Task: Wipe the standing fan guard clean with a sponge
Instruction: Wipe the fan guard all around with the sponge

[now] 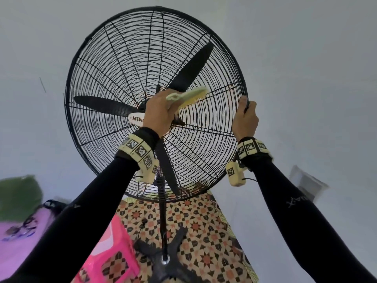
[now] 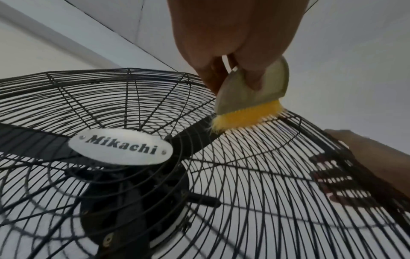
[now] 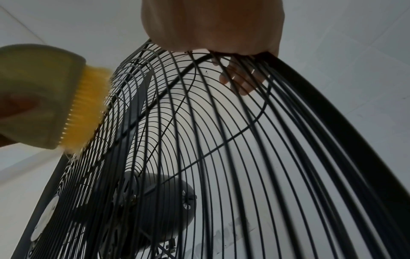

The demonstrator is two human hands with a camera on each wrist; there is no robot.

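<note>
left hand (image 1: pixel 158 111) grip clamped on brush (image 2: pixel 250 98) against fan guard (image 1: pixel 114 64); right hand (image 1: pixel 244 119) grips rim

The fan guard (image 1: pixel 114 64) stands on a pole (image 1: pixel 163 211) that rises from a base (image 1: pixel 163 260) on the floor (image 1: pixel 204 221). Behind the wires sit the blades (image 1: pixel 191 68), with the nameplate (image 1: pixel 135 119) at the guard's centre. The left hand (image 1: pixel 158 113) holds a brush (image 1: pixel 188 94) against the wires, toward two o'clock from the nameplate. The right hand (image 1: pixel 244 119) grips the rim at three o'clock (fingers behind the wires). A stool (image 1: pixel 108 252) stands left of the base.
</note>
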